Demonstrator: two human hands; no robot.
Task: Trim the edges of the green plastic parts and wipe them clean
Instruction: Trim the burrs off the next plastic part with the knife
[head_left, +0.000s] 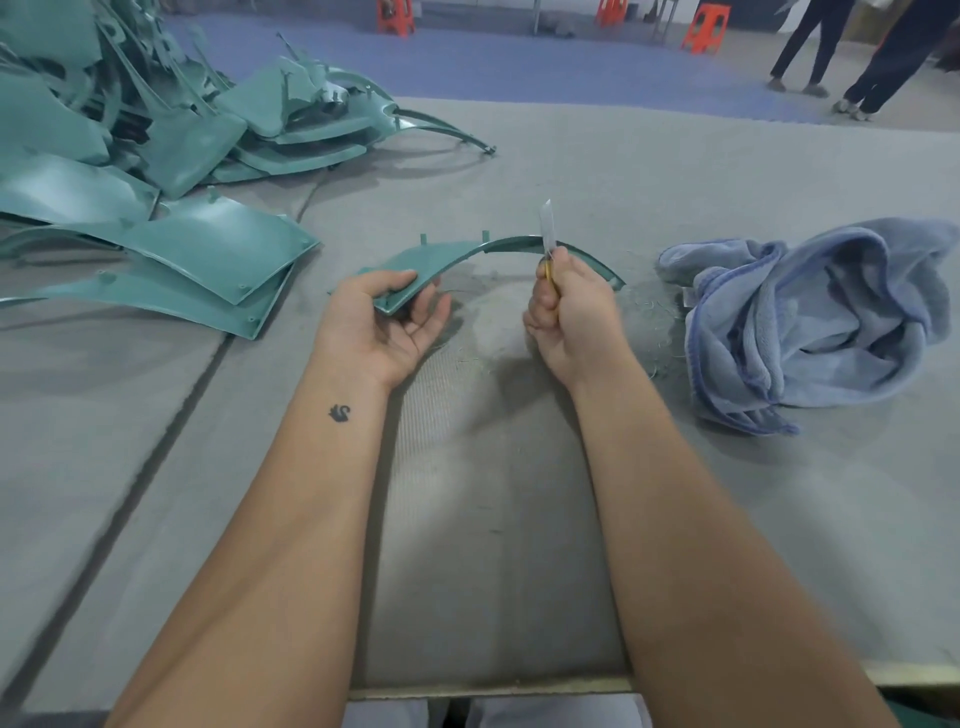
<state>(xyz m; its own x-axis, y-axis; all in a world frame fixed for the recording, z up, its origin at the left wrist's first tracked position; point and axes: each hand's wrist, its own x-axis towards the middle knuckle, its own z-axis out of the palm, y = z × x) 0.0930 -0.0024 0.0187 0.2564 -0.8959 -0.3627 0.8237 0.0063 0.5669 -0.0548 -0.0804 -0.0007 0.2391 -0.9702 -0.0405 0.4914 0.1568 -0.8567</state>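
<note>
We are holding a curved green plastic part (447, 260) just above the grey table (519, 467), our left hand (387, 317) pinching its wide end between thumb and fingers. Our right hand (569, 312) is gripping a knife (546, 234), its blade touching the part's arched edge. A blue cloth (810, 317) is lying nearby, a heap of green parts (156, 156) far left.

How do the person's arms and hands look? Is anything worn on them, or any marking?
Both forearms are bare, with no sleeves, gloves, watch or rings visible. The left hand and right hand are uncovered. A small dark swan-shaped tattoo sits on the inner left forearm near the wrist.
</note>
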